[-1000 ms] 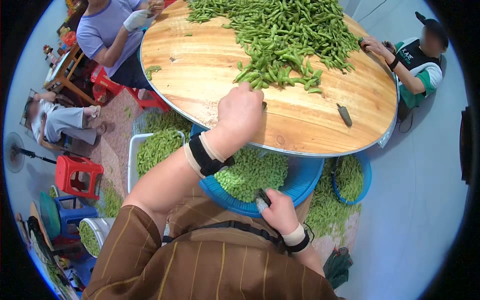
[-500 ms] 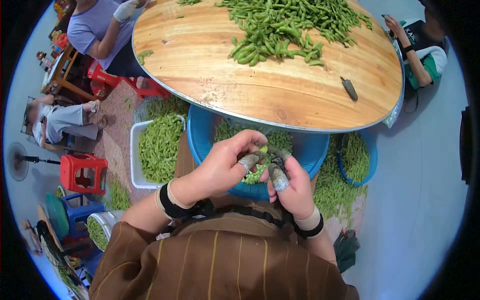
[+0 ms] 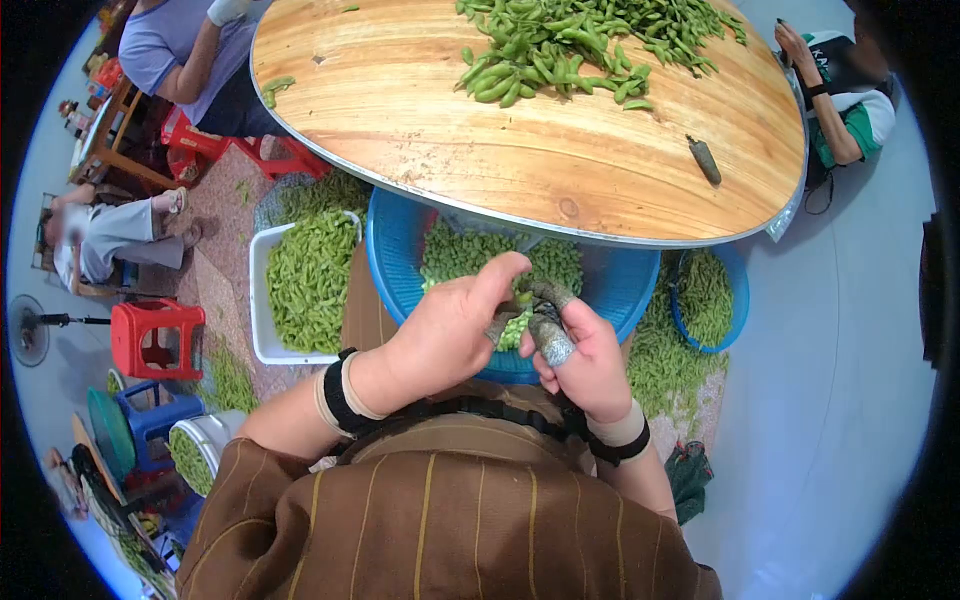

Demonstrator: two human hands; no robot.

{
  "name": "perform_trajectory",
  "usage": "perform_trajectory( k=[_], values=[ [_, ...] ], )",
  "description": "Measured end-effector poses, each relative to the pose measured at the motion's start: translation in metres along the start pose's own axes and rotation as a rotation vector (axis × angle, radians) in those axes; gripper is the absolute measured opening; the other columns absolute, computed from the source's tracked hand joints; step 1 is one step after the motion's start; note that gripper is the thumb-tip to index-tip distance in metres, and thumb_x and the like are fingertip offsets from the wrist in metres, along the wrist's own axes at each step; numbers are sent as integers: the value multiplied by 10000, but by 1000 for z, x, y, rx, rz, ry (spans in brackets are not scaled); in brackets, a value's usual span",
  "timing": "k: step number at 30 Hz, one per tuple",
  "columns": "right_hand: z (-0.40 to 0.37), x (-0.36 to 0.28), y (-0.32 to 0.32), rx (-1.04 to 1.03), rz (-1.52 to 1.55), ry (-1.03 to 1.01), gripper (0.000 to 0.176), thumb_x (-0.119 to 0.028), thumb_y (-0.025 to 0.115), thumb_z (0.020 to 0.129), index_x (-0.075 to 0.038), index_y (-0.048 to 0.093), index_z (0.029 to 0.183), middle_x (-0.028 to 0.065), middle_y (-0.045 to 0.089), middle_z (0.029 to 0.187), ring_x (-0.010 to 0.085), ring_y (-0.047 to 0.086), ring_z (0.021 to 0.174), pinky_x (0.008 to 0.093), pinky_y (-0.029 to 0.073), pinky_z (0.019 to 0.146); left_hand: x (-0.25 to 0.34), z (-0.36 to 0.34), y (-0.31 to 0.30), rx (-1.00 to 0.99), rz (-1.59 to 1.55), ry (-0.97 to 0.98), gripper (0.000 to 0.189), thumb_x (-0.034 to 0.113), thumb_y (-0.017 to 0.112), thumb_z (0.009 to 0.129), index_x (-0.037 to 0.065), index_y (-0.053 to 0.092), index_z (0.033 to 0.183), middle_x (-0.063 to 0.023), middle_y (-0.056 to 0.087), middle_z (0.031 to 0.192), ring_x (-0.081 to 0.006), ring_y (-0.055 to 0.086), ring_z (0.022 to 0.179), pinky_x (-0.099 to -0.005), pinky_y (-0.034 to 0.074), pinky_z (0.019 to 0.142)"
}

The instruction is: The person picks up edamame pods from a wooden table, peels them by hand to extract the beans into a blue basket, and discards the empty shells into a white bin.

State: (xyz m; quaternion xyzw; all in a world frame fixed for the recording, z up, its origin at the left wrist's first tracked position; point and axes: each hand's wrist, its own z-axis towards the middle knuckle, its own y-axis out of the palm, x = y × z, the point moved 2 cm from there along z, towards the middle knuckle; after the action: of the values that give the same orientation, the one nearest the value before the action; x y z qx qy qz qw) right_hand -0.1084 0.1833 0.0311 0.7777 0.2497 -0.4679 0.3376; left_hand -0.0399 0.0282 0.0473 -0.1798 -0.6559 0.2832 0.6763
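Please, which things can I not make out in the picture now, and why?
Head view: green piece, mostly covered by the left hand and right hand; grip unclear.
Head view: far rim of the blue basin, hidden by the tabletop.
Head view: far end of the pod pile, cut off by the top edge.
Head view: dark thing at upper-right person's hand, too small.

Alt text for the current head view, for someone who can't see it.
The wearer's left hand and right hand meet around what looks like a green pod, above a blue basin of shelled beans. Beyond, a wooden tabletop bears piled bean pods; a white tub of pods stands at left.
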Motion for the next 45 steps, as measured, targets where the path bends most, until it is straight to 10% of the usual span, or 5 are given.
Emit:
perform_trajectory(
  k=[3,9,31,42,45],
  values=[
    [4,3,-2,-18,82,84,238,-54,481,901,-54,522,1135,21,586,785,34,466,520,171,367,419,0,-1,-2,29,69,147,442,-49,547,801,55,387,1200,-124,645,829,-190,640,775,-308,500,646],
    [5,21,7,-74,158,4,218,-45,512,892,-55,544,1107,-1,584,760,21,455,505,163,342,413,-29,-4,3,-267,-1555,-550,367,127,583,878,50,392,1182,-91,622,817,-123,543,593,-197,424,550],
    [21,29,-3,-150,1,28,107,-99,592,881,-20,596,953,-3,538,599,61,460,462,204,355,418,-54,-17,21,-547,-1933,-570,386,172,527,914,84,389,1264,-96,561,739,-100,476,553,-206,352,525],
    [24,31,-3,-20,-723,-230,170,-106,658,751,-10,598,878,124,605,722,245,588,637,343,473,595,-52,-23,-17,-503,-876,-561,309,74,530,875,44,461,1174,-74,613,776,-125,533,594,-243,435,572],
    [28,38,-8,16,-907,-345,168,-112,665,735,-2,616,852,155,620,774,278,618,697,333,483,629,-69,-32,-62,-418,210,-329,198,74,605,733,57,649,925,-135,641,846,-304,616,734,-365,495,689]
  ],
)
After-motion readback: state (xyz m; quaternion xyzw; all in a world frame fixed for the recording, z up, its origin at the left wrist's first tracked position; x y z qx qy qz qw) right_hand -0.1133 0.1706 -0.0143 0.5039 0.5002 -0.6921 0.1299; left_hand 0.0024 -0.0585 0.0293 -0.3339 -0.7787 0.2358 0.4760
